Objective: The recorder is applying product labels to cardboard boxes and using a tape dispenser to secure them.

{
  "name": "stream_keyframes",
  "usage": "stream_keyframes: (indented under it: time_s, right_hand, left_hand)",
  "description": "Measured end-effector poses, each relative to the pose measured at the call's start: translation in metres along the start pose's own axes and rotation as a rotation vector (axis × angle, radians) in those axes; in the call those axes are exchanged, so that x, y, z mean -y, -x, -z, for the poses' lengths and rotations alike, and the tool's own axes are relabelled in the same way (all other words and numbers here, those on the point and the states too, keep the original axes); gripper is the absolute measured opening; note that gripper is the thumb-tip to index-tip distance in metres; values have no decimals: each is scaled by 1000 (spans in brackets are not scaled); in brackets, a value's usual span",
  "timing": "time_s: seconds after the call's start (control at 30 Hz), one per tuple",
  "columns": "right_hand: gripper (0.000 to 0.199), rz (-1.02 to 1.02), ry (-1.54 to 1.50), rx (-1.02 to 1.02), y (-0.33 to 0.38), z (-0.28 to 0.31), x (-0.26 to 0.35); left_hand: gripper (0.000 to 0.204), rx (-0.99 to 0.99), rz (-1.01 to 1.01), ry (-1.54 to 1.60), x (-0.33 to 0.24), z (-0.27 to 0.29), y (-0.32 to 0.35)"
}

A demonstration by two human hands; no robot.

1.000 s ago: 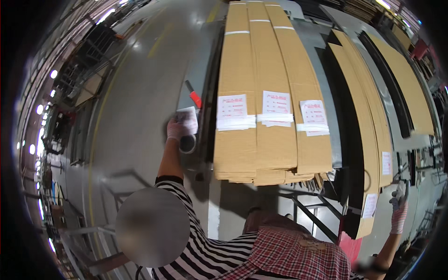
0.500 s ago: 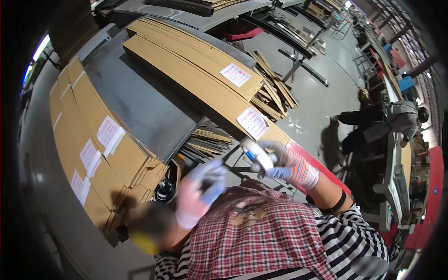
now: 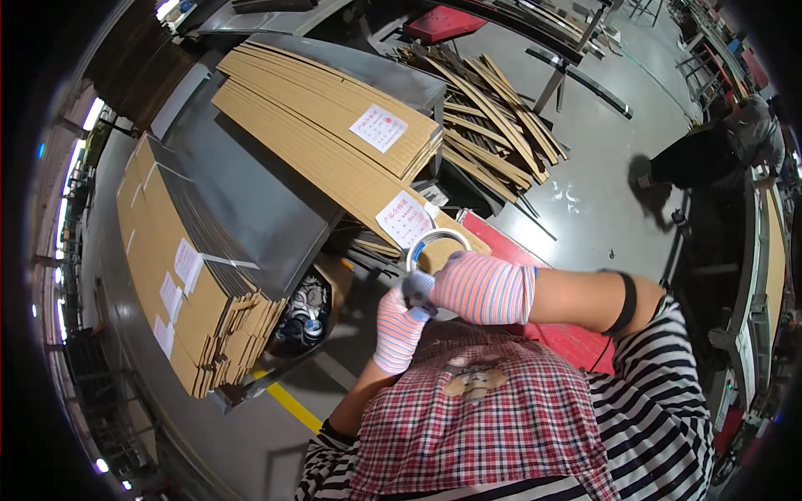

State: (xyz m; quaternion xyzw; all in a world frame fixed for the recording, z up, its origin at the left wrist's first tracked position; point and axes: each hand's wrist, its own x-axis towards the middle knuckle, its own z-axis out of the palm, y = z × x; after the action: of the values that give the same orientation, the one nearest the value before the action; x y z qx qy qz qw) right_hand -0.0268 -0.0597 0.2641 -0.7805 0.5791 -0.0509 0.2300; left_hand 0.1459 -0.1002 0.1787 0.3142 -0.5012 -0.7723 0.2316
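Observation:
A white roll of tape point(image 3: 413, 254) with a blue inner side is held up in front of my apron. My right hand point(image 3: 486, 288), in a striped glove, is closed on its near right side. My left hand point(image 3: 400, 327), in a matching glove, has its fingers pressed together at the roll's near left edge, touching the right hand. What the left fingertips pinch is hidden. Just beyond the roll lies the near end of a stack of long flat cardboard pieces point(image 3: 301, 129), with a white printed label point(image 3: 405, 219) on it.
A dark metal table point(image 3: 259, 192) carries the stack. To the left stands another cardboard stack point(image 3: 180, 275) with labels and white straps. A bin point(image 3: 305, 313) of odds and ends sits between. Cardboard strips point(image 3: 501, 125) lie beyond. At right, a person point(image 3: 710, 150) stands near a machine.
My left hand has moved right and up to meet my right hand at the roll of tape. The roll has turned, showing its ring opening. My view has shifted.

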Motion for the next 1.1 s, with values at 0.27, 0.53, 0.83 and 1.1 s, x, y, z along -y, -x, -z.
stream_keyframes:
  time_s: [0.27, 0.53, 0.83, 1.1]
  right_hand:
    - [32, -139, 23, 258, -92, 2, -179]
    - [85, -485, -999, -358, -65, -46, -60]
    - [89, -595, -101, -364, -52, -108, -45]
    - [86, -571, -103, -342, -57, -109, -49]
  left_hand:
    - [23, -267, 139, 74, 93, 76, -48]
    - [35, -270, 23, 134, 178, 93, -87]
    - [46, 314, -613, -880, 235, 128, -208]
    - [33, 539, -187, 67, 171, 68, -240]
